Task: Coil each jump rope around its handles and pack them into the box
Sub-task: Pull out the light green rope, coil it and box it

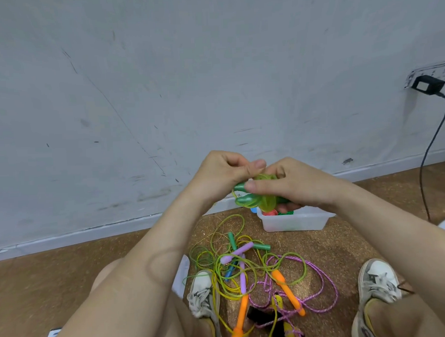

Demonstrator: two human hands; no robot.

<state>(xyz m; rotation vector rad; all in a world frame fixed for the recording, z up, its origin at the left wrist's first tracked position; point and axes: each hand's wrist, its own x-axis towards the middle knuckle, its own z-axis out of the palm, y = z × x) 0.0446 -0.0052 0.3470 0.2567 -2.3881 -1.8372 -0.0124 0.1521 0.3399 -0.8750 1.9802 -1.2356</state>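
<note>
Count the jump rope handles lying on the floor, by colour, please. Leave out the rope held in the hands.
Green handles: 2
Purple handles: 2
Orange handles: 2
Blue handle: 1
Total: 7
A yellow piece near the black strap may be another handle; I cannot tell.
</note>
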